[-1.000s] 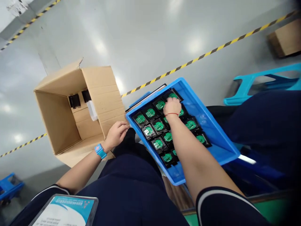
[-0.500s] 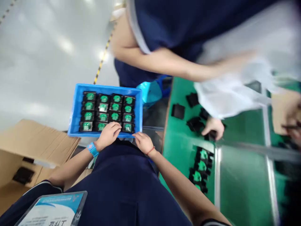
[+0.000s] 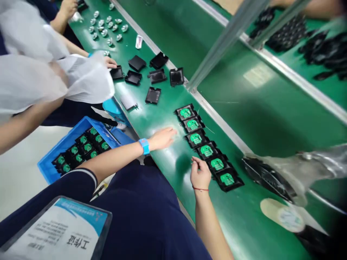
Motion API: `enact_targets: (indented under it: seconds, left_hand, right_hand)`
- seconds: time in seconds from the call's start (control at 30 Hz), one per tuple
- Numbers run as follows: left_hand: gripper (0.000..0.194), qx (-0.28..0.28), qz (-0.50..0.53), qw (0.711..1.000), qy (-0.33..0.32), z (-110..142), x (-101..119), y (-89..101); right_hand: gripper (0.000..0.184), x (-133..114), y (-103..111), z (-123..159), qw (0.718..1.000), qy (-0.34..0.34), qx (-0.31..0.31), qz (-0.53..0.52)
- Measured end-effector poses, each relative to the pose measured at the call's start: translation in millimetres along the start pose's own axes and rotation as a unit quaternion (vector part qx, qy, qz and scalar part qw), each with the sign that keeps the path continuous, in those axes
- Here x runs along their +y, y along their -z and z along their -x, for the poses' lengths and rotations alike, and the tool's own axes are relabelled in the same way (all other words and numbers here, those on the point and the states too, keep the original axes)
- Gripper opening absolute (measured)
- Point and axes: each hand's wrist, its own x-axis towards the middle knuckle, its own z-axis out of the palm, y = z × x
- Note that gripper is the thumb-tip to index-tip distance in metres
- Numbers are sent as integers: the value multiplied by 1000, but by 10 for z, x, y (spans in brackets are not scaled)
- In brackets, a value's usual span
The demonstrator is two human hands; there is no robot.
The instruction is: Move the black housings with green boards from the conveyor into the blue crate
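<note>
My left hand [image 3: 162,138], with a blue wristband, lies flat and open on the green belt [image 3: 244,108], fingers pointing at a row of several black housings with green circuit boards [image 3: 206,150]. My right hand [image 3: 200,174], with a red string on the wrist, hovers just left of that row with its fingers curled; what they pinch, if anything, is too small to name. A blue bin [image 3: 46,164] filled with more green-board housings sits low at my left, beside my knee.
Empty black housings [image 3: 153,72] lie scattered further up the belt, near a co-worker's hand [image 3: 110,62] and a white plastic bag [image 3: 84,77]. Small silver parts [image 3: 107,25] lie at the far end. A metal rail [image 3: 217,119] runs along the belt. A clear bag of black parts [image 3: 273,177] lies at right.
My view has swung from the blue bin on my lap side to the green belt. Both hands left the bin's edge and now rest by the row of housings.
</note>
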Motion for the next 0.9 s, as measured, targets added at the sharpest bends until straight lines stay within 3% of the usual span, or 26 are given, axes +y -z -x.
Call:
enact_targets:
  seconds: [0.17,0.23,0.33,0.53,0.7,0.8,0.9]
  left_hand:
    - [28,31,-83,994,61,-984,186,-88]
    - [28,32,-112,990,83,-1231,165,-178]
    - [27,15,-144,985,93,-1426,116,-279]
    - [21,-9,-174,978,117,-1557,136,-324]
    - [22,-39,-143,983,109,-1600,84,-305]
    - [19,-36,-119,985,123,-1484,-39,-212]
    - [12,-19,-75,987,138,-1185,-206,-30]
  right_hand:
    - [27,265,295,-173,997,30,30,66]
    - [28,374,402,-335,991,52,29,118]
    - [32,490,482,-627,971,116,-30,205]
    - [30,532,435,-1167,896,273,-188,296]
    - [26,559,448,-1417,834,343,-271,336]
    - [26,592,445,-1484,813,364,-299,342]
    - [25,617,400,-1500,808,367,-320,332]
